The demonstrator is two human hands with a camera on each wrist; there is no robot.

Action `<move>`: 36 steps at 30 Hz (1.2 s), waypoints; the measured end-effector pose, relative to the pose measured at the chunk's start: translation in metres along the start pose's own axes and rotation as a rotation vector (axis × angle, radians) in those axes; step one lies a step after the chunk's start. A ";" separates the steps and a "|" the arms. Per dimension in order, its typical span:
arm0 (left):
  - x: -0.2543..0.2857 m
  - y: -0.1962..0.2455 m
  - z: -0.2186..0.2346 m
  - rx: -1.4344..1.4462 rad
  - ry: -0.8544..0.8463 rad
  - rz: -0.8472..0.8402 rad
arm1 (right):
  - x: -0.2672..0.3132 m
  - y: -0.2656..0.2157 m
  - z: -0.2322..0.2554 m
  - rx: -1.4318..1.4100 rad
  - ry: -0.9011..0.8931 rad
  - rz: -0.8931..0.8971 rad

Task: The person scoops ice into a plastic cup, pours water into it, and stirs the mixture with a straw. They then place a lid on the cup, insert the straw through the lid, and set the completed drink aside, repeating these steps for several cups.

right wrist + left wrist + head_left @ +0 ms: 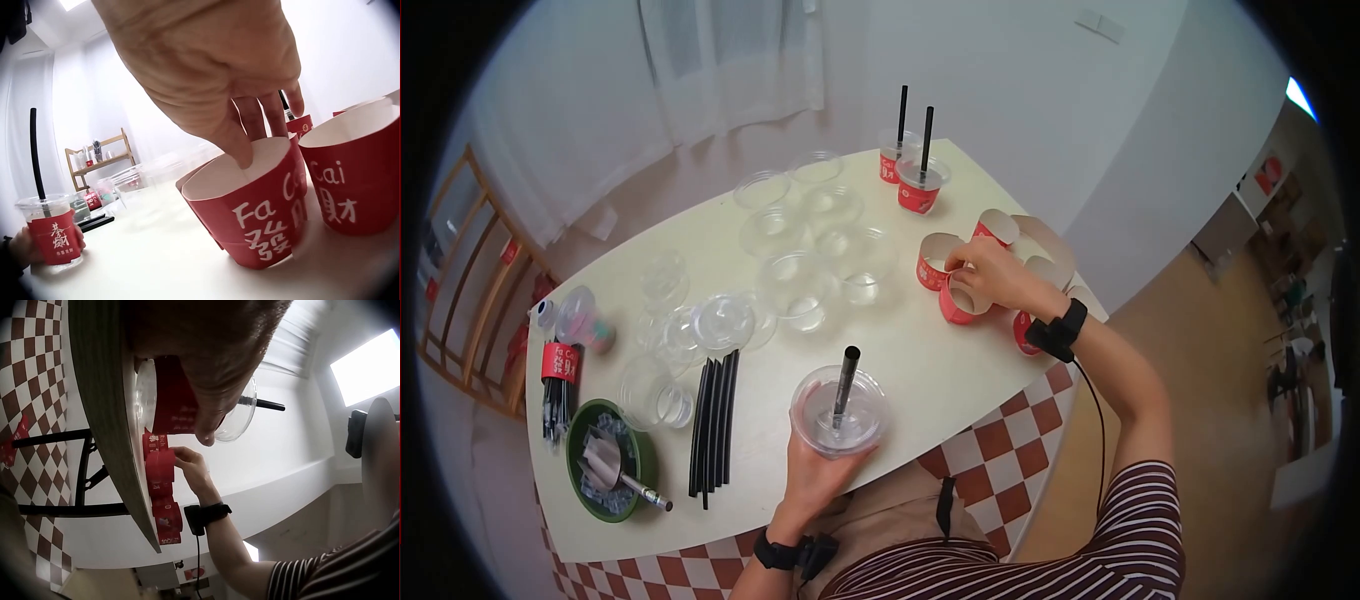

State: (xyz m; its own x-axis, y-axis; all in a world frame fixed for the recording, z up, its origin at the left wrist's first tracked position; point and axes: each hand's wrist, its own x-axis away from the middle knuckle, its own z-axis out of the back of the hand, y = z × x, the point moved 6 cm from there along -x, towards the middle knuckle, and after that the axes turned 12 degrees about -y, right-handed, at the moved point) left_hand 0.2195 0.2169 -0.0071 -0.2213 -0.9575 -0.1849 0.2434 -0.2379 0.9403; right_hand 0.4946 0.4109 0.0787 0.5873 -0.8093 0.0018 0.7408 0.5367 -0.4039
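Observation:
My left hand point(818, 475) holds a lidded clear plastic cup point(870, 422) near the table's front edge. A black straw point(846, 385) stands up through its lid, and a red paper sleeve point(56, 239) wraps the cup. At the right side of the table my right hand point(998, 275) pinches the rim of a red paper cup sleeve point(265, 215) lettered "Fa". In the right wrist view the thumb point(236, 147) reaches inside that rim, with the other fingers behind it. Beside it stands another red sleeve point(353, 181), lettered "Cai".
Two finished-looking cups with straws point(918, 198) stand at the back. Clear cups point(795, 285) and lids fill the middle and left. Loose black straws point(715, 425) lie near a green bowl point(640, 470) of wrapped pieces. More red sleeves point(997, 225) stand by the right edge.

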 end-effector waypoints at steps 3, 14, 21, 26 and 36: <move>0.000 0.001 0.000 0.038 0.004 0.006 | 0.008 -0.009 -0.002 0.095 -0.039 -0.022; 0.001 -0.001 0.003 0.024 0.019 0.018 | 0.037 -0.042 0.023 0.133 0.173 0.177; -0.019 0.029 -0.020 0.193 -0.021 0.003 | 0.066 -0.141 -0.024 -0.486 -0.296 0.213; -0.020 0.037 -0.033 0.177 -0.012 0.005 | 0.073 -0.155 -0.048 -0.503 -0.304 0.304; -0.025 0.054 -0.043 0.071 -0.005 -0.033 | 0.081 -0.163 -0.036 -0.393 -0.158 0.269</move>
State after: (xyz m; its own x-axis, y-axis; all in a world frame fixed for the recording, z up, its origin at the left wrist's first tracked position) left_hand 0.2789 0.2209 0.0361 -0.2327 -0.9485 -0.2148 0.1685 -0.2569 0.9517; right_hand 0.4097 0.2497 0.1115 0.8054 -0.5923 -0.0237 0.3951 0.5662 -0.7234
